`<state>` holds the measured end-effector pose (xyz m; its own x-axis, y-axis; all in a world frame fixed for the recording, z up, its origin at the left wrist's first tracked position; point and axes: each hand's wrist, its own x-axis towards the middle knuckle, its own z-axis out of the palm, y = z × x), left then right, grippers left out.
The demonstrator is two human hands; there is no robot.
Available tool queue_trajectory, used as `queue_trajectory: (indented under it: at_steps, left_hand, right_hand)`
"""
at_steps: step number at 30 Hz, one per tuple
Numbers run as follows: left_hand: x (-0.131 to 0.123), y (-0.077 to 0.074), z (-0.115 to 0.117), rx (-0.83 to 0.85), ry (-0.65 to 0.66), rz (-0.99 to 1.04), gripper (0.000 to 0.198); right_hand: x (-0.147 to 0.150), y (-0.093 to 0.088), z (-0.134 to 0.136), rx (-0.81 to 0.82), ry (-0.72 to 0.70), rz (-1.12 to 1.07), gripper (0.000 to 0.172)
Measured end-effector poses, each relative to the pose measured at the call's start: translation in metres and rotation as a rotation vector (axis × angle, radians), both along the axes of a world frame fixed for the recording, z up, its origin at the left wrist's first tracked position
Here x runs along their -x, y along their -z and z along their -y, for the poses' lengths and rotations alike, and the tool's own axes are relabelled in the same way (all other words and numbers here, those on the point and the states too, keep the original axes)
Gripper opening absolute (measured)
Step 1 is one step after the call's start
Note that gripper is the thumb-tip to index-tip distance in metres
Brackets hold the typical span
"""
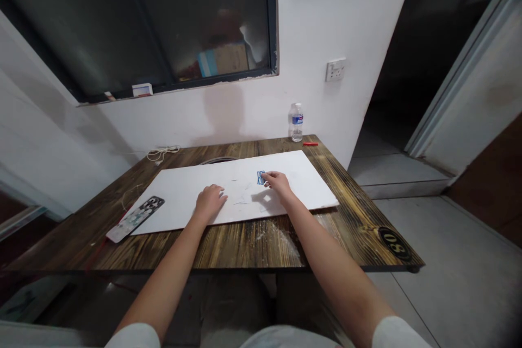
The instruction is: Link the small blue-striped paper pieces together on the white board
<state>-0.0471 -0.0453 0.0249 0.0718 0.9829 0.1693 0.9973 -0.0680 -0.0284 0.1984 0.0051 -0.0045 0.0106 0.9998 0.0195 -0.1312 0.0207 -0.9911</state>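
My right hand [277,182] is above the right half of a white board [175,196]. Thumb and fingers pinch a small blue openwork piece [260,177], a flat frame with crossing bars, whose exact kind I cannot make out. A shadow of the hand and piece falls on the board just below. My left hand [210,201] rests on the board near its front edge, fingers loosely apart with nothing in them. Between the hands, a few faint thin marks or slivers [241,199] show on the white surface, too small to tell.
The board lies on a dark wooden table [253,244]. A phone in a patterned case [136,218] overlaps its left end. Behind stand a water bottle [297,124], a red pen-like stick [310,144] and a coiled white cable [161,153]. A round number plate [395,243] marks the right corner.
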Motion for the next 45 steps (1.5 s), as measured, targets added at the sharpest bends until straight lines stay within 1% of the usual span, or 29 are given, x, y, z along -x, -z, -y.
queue_trajectory:
  at_steps: [3, 5, 7, 10, 13, 16, 20, 24, 27, 31, 35, 38, 42, 44, 45]
  left_hand:
    - [0.004, -0.002, -0.001, 0.112, 0.057, -0.078, 0.027]
    - [0.003, -0.003, -0.002, 0.146, 0.103, -0.115, 0.029]
    - [0.000, -0.003, -0.003, 0.152, 0.117, -0.142, 0.029]
    - [-0.003, -0.005, -0.004, 0.116, 0.074, -0.136, 0.027]
    - [-0.003, -0.007, -0.005, 0.026, 0.012, -0.033, 0.024]
    - [-0.006, -0.009, -0.006, -0.064, -0.025, 0.192, 0.019]
    - [-0.022, -0.010, -0.009, -0.114, 0.049, 0.659, 0.013]
    - [-0.047, -0.009, -0.012, -0.018, 0.017, 1.102, 0.028]
    - [-0.060, -0.005, -0.015, 0.016, 0.001, 1.269, 0.034]
    - [-0.068, 0.003, -0.018, -0.015, -0.025, 1.298, 0.033]
    - [-0.068, 0.010, -0.018, -0.040, -0.051, 1.274, 0.032]
    - [-0.068, 0.013, -0.016, -0.039, -0.040, 1.263, 0.033]
    - [-0.063, 0.015, -0.013, -0.017, 0.022, 1.218, 0.035]
    - [-0.057, 0.013, -0.010, -0.012, 0.063, 1.111, 0.033]
    - [-0.054, 0.012, -0.007, -0.019, 0.081, 1.021, 0.030]
  right_hand:
    - [0.000, 0.001, 0.000, -0.003, -0.006, 0.010, 0.025]
    - [0.001, 0.001, 0.000, -0.007, -0.007, 0.019, 0.024]
    - [0.001, 0.001, 0.000, -0.012, -0.003, 0.030, 0.024]
    - [0.002, 0.003, -0.001, -0.013, -0.003, 0.042, 0.023]
    - [0.004, 0.004, -0.003, -0.014, -0.015, 0.048, 0.022]
    - [0.007, 0.005, -0.003, -0.036, -0.036, 0.049, 0.022]
    - [0.008, 0.003, 0.000, -0.068, -0.063, 0.062, 0.024]
    - [0.009, 0.001, 0.002, -0.065, -0.097, 0.091, 0.023]
    - [0.010, 0.000, 0.003, -0.057, -0.154, 0.049, 0.023]
    - [0.012, -0.002, 0.005, -0.060, -0.251, -0.032, 0.030]
    - [0.014, -0.001, 0.007, -0.086, -0.279, -0.025, 0.033]
    - [0.016, 0.001, 0.008, -0.132, -0.303, -0.003, 0.032]
    - [0.018, 0.003, 0.007, -0.154, -0.265, 0.053, 0.032]
    - [0.018, 0.003, 0.006, -0.143, -0.216, 0.057, 0.031]
    - [0.017, 0.003, 0.005, -0.136, -0.185, 0.054, 0.031]
